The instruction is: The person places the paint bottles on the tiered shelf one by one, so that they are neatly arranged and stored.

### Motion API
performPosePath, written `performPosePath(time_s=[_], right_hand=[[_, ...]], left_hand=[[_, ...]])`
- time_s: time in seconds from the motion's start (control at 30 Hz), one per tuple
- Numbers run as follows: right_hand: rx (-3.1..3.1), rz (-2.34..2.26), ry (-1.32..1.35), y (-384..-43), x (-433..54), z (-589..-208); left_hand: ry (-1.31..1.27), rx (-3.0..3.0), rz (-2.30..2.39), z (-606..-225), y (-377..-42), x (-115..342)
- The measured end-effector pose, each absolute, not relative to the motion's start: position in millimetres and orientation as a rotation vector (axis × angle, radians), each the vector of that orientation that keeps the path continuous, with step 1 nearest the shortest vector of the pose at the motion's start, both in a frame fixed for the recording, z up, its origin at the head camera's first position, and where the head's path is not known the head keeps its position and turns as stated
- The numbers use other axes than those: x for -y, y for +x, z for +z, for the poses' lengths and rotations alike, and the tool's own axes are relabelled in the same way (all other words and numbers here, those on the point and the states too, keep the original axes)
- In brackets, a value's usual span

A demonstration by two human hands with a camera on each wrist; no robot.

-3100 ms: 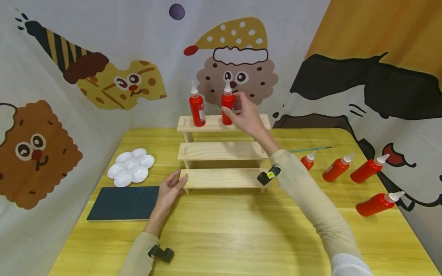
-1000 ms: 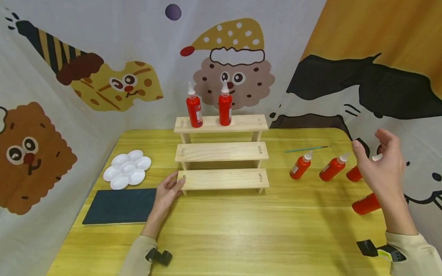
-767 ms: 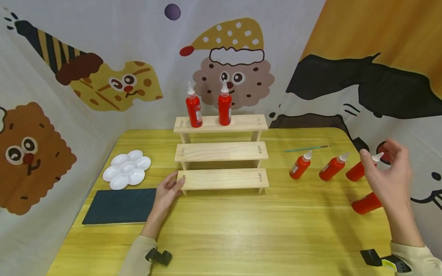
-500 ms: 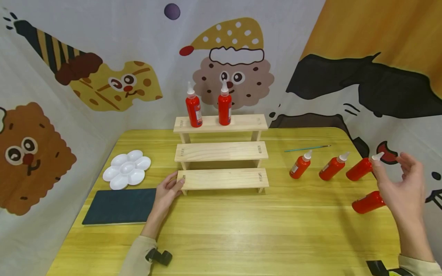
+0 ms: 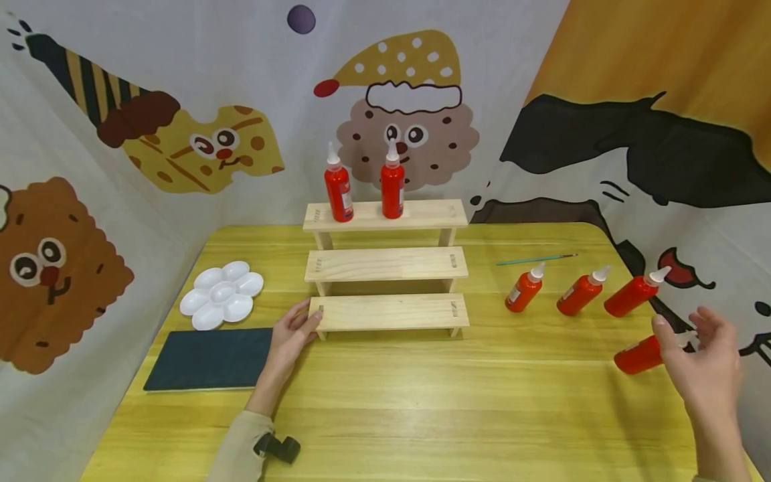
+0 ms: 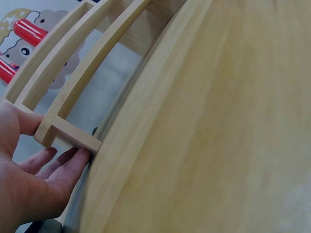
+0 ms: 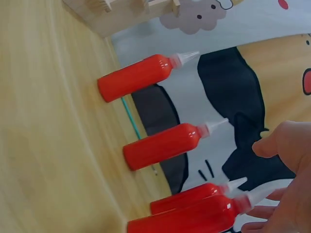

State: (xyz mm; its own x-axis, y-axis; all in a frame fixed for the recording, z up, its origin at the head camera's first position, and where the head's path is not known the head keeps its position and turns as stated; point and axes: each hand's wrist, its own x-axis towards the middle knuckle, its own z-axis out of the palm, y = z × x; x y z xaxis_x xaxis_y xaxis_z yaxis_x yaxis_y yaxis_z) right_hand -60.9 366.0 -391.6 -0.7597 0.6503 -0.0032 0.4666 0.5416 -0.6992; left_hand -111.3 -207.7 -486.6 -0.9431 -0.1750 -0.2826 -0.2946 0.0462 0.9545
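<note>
My left hand (image 5: pixel 290 341) grips the left end of the three-tier wooden stand (image 5: pixel 385 312) at its lowest tier. In the left wrist view, the thumb lies on the board and the fingers are against the leg. Two red squeeze bottles (image 5: pixel 339 191) with white nozzles stand upright on the top tier. At the right, my right hand (image 5: pixel 707 365) is spread around the nozzle end of the nearest red bottle (image 5: pixel 640 355), thumb and fingers apart. In the right wrist view, the fingers overlap that bottle's nozzle (image 7: pixel 260 193).
Three more red bottles (image 5: pixel 579 294) stand on the table in a row at the right. Behind them lies a thin teal paintbrush (image 5: pixel 536 260). At the left are a white flower-shaped palette (image 5: pixel 221 292) and a dark flat board (image 5: pixel 207 360). A printed curtain (image 5: pixel 253 40) hangs behind.
My right hand has let go of the second bottle on the top tier and moved to the far right, lately coming down to the nearest bottle. My left hand keeps its grip.
</note>
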Motion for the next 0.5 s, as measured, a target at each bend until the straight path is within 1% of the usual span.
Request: performPosePath(time_s=[0.23,0.5], right_hand=[[2.532,1.068,-1.009,-58,-370,-411],[2.57,1.072,-1.044,-57,-374,-422]], left_hand=[[-0.499,-2.205,2.048,-486,-111,207],[-0.489,-2.209,2.039,-486,-111,207]])
